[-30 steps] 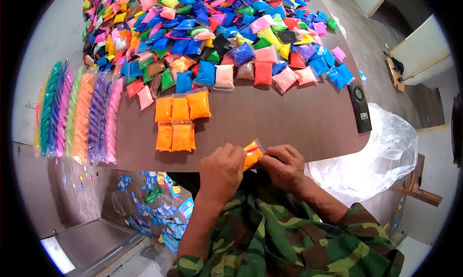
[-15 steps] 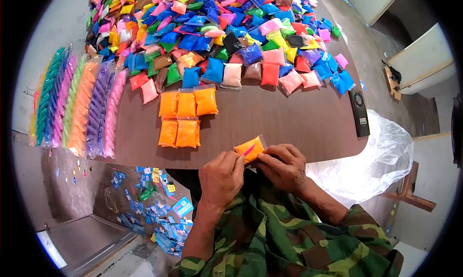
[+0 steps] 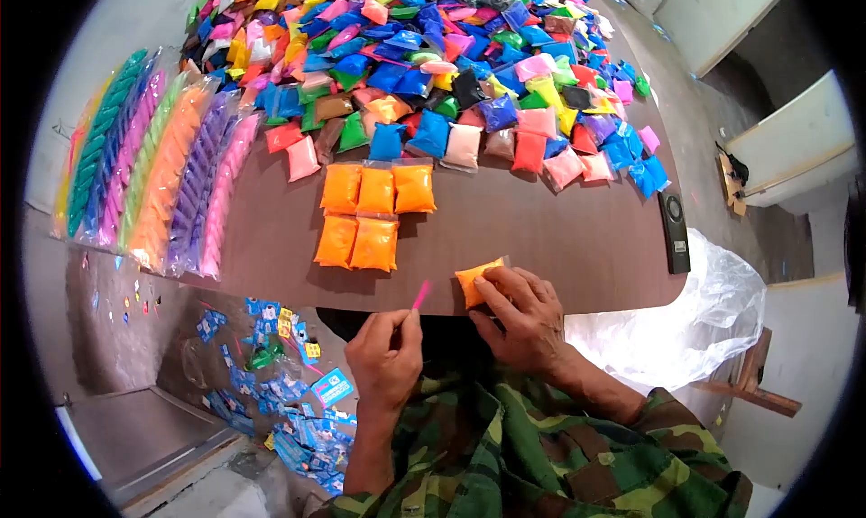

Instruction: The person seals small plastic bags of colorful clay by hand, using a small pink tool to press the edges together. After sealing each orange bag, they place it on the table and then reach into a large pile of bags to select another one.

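Between the thumb and fingers of my left hand [image 3: 388, 351] is a small pink stick [image 3: 421, 294], its tip pointing up beside the table's front edge. My right hand [image 3: 520, 318] has its fingers on an orange packet [image 3: 473, 282] at that edge, the thumb below it and the fingertips on its top. Up and to the left, several orange packets [image 3: 359, 213] lie in two rows, three in the back row and two in front.
A large heap of coloured packets [image 3: 406, 58] covers the back of the brown table [image 3: 541, 238]. Twisted coloured bundles in clear bags [image 3: 167, 166] lie at the left. A black remote [image 3: 673, 225] is at the right edge. Blue wrappers [image 3: 298, 428] litter the floor.
My left hand has come away from the orange packet, down and left, with the pink stick that lay across it. My right hand now rests over the packet. The view has shifted slightly.
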`<state>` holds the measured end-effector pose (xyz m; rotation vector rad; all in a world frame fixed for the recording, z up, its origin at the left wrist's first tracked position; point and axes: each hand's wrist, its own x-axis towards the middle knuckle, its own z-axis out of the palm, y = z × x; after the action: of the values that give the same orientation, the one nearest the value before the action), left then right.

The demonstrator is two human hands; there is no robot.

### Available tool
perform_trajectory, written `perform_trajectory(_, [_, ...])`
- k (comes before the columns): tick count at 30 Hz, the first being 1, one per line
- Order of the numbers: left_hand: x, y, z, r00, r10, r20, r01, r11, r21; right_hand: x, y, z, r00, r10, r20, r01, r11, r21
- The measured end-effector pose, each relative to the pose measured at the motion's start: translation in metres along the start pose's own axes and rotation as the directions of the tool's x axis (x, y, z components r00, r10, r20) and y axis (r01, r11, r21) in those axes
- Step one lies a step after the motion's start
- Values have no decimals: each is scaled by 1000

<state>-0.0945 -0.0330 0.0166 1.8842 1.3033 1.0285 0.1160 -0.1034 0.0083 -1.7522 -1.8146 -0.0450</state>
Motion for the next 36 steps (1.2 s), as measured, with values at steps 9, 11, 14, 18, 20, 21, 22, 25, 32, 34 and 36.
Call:
perform_trajectory(9, [28, -63, -62, 938, -117, -326, 135, 990, 32, 21, 9, 12, 970, -228, 83, 224, 973, 56])
perform_trajectory(11, [41, -76, -68, 928, -128, -351, 150, 988, 35, 35, 5, 16, 957, -266, 118, 261, 964, 57])
perform_trajectory(14, [58, -91, -76, 917, -97, -388, 117, 993, 28, 52, 3, 28, 954, -268, 135, 251, 959, 131])
perform_trajectory(18, [72, -94, -76, 925, -108, -364, 122, 992, 14, 62, -2, 36, 962, -243, 121, 225, 963, 147])
perform_trajectory(20, [78, -95, -72, 935, -88, -343, 99, 995, 16, 65, -3, 40, 969, -221, 109, 206, 970, 129])
perform_trajectory(21, [81, -94, -69, 941, -76, -329, 86, 996, 16, 67, -4, 40, 973, -209, 102, 196, 973, 122])
perform_trajectory(22, [86, -92, -68, 943, -30, -330, 48, 998, 45, 69, -6, 41, 976, -195, 93, 184, 976, 115])
perform_trajectory(25, [99, -99, -61, 951, -12, -309, 33, 997, 64, 73, -7, 43, 982, -176, 75, 166, 979, 122])
perform_trajectory(32, [110, -108, -54, 952, 61, -301, 20, 965, 262, 75, -2, 43, 993, -111, 44, 98, 966, 237])
perform_trajectory(34, [110, -105, -51, 949, 45, -313, 41, 964, 262, 73, 3, 46, 998, -57, 3, 53, 950, 309])
perform_trajectory(36, [111, -107, -50, 945, 72, -320, 27, 955, 296, 78, 10, 47, 999, -20, -36, 32, 917, 398])
